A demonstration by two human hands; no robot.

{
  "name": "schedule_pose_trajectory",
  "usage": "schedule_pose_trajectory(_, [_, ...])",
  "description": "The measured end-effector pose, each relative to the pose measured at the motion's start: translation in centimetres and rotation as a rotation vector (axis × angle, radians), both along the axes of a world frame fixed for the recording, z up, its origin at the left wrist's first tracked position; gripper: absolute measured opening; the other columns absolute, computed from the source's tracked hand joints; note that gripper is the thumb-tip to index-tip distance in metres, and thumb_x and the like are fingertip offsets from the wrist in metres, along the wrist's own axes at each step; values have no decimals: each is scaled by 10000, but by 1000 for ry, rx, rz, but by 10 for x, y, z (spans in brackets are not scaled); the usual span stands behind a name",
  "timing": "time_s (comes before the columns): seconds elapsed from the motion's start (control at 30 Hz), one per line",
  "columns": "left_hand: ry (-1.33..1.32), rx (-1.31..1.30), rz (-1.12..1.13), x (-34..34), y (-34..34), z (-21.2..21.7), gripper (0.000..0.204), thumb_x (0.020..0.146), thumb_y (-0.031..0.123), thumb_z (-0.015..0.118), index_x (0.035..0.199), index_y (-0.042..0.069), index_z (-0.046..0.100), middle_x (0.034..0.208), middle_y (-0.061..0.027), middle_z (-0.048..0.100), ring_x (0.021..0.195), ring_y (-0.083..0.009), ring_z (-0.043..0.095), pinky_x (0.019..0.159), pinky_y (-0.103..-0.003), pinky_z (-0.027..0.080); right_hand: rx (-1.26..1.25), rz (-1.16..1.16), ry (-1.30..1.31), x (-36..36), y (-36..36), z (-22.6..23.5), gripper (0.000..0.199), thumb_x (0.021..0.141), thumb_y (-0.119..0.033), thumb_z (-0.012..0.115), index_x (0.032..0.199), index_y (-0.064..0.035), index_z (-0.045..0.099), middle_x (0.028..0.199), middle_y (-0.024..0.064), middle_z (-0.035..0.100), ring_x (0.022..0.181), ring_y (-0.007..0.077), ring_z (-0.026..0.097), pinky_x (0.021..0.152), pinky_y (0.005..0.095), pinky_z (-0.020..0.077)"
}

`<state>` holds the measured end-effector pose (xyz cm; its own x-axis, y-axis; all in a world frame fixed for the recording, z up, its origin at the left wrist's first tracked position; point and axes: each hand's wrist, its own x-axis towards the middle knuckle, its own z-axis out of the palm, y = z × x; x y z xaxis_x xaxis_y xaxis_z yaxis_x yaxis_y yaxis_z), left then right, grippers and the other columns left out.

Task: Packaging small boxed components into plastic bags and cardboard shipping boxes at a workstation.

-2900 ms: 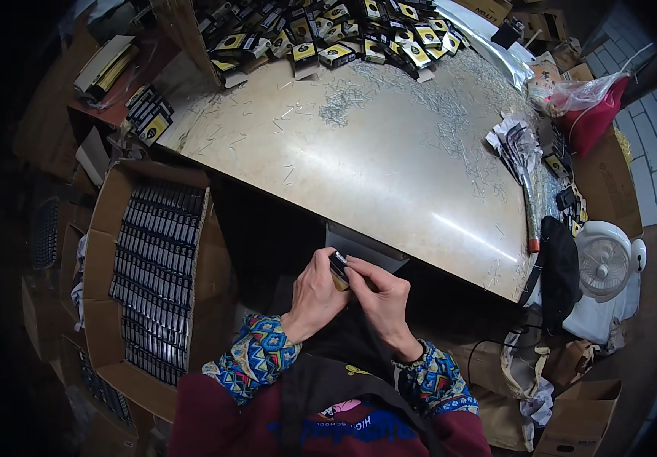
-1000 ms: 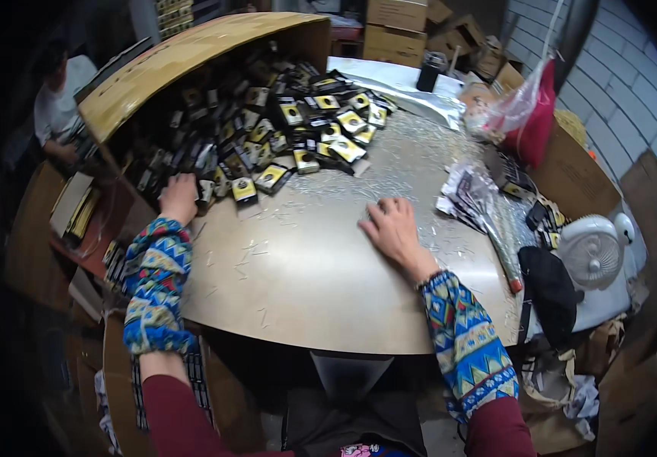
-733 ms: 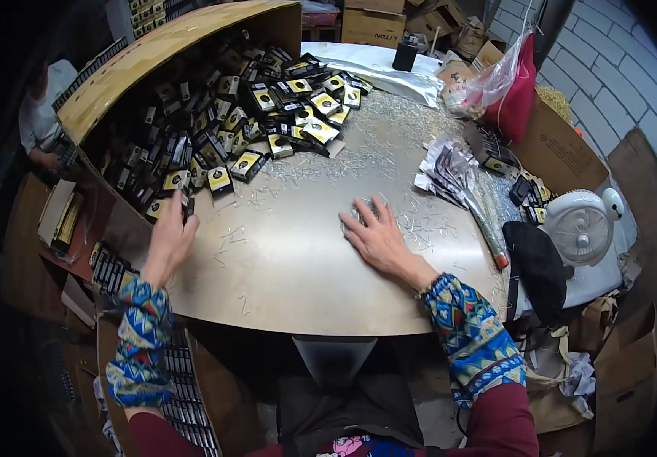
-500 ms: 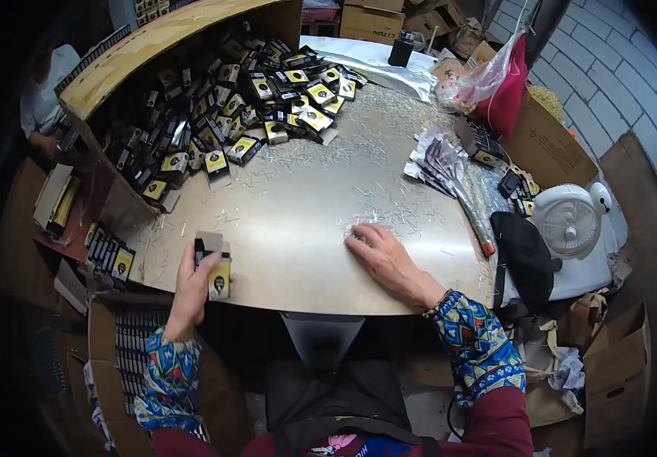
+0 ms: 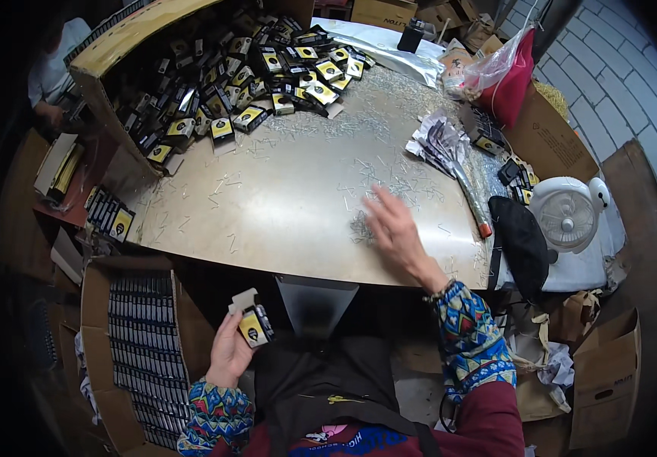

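Observation:
My left hand grips a small black-and-yellow cardboard box in front of my lap, below the table's front edge. Its top flap stands up, and what is inside cannot be made out. Over the right part of the metal tabletop, my right hand is raised with its fingers apart, slightly blurred, and nothing shows in it. Beside its fingers lies a small heap of thin, silvery pin-like pieces. More such pieces are strewn beyond it.
A pile of similar boxes fills the far left behind a cardboard wall. Lower left, a carton holds rows of packed boxes. At right are a white fan, a black cloth and a paper-wrapped stick. Another person is at far left.
My left hand has brought the box off the table edge, toward my lap. My right hand has lifted from the pin-like pieces and moved slightly farther out, its fingers spreading.

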<state>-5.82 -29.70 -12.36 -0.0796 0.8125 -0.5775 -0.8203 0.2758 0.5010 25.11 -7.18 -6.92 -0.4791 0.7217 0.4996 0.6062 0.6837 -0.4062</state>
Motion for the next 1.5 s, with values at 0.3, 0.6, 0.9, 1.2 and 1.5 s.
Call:
schedule_pose_trajectory(0.3, [464, -179, -464, 34, -16, -46, 236, 935, 116, 590, 1162, 51, 576, 990, -29, 637, 834, -102, 630, 609, -245, 531, -117, -184, 47, -8, 12, -16, 404, 991, -217, 483, 1339, -14, 504, 1417, 245, 443, 1366, 369, 368, 1150, 447, 251])
schedule_pose_trajectory(0.6, [236, -157, -405, 84, -20, -42, 183, 877, 104, 640, 1049, 74, 585, 931, 1, 642, 798, -44, 584, 559, -186, 422, -131, -16, -126, -88, -89, -24, 442, 972, -159, 500, 1310, 115, 425, 1400, 299, 411, 1339, 439, 364, 1105, 511, 311])
schedule_pose_trajectory(0.9, [248, -110, -396, 81, -26, -44, 349, 859, 69, 635, 1191, 46, 530, 1071, -39, 621, 927, -93, 587, 728, -226, 477, -574, 193, 195, -62, -129, 38, 351, 890, 53, 511, 1236, 16, 557, 1283, 212, 570, 1164, 370, 573, 989, 376, 454])
schedule_pose_trajectory(1.2, [1038, 178, -535, 97, -35, -44, 587, 760, 110, 741, 1231, 10, 405, 1074, -135, 618, 932, -248, 620, 779, -356, 494, -222, 197, -97, -70, -157, -30, 367, 730, 26, 579, 1096, 3, 602, 1068, 154, 584, 958, 335, 553, 790, 390, 471])
schedule_pose_trajectory(1.5, [1440, 200, -637, 69, -56, -38, 853, 723, 123, 730, 1451, 57, 291, 1119, -191, 527, 1018, -382, 553, 878, -422, 466, -672, 392, 107, -52, -169, -30, 225, 880, -83, 643, 1079, 21, 656, 1074, 214, 660, 862, 351, 680, 708, 352, 559])
